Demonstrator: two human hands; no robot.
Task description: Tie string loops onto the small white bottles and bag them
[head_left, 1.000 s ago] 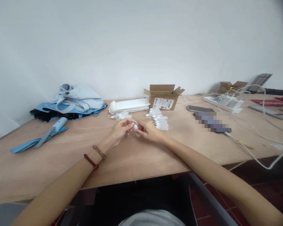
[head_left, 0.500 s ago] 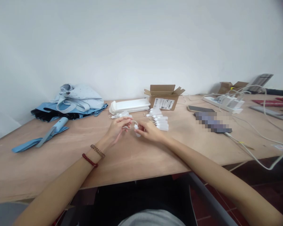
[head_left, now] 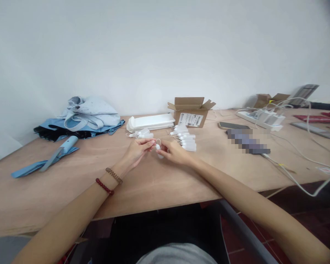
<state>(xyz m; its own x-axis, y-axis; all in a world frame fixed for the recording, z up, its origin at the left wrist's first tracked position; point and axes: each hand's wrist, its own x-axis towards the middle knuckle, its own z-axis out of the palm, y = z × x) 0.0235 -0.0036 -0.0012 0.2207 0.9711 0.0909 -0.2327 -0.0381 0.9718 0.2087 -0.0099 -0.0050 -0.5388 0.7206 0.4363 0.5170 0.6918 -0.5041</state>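
Note:
A small white squeeze bottle (head_left: 160,155) with a thin looped cord (head_left: 158,140) at its neck is in front of me, just above the tabletop. My right hand (head_left: 173,151) grips the bottle from the right, fingers closed round it. From the left, my left hand (head_left: 141,148) pinches at the bottle's neck, where the cord meets it; the fingertips hide just what is between them. Several similar bottles (head_left: 188,141) with cords lie in a group beyond my right hand. More of them (head_left: 144,134) lie behind my left hand.
An open cardboard box (head_left: 191,113) stands by the wall, with a stack of white flat packs (head_left: 154,121) left of it. A blue umbrella (head_left: 68,145) and pale cloth bag (head_left: 96,112) lie at left. Phones (head_left: 233,126), cables and a power strip (head_left: 260,120) occupy the right.
My left hand has moved slightly right, from holding the cord apart from the bottle to pinching at its neck. The cord now forms a small upright loop. My right hand stays on the bottle.

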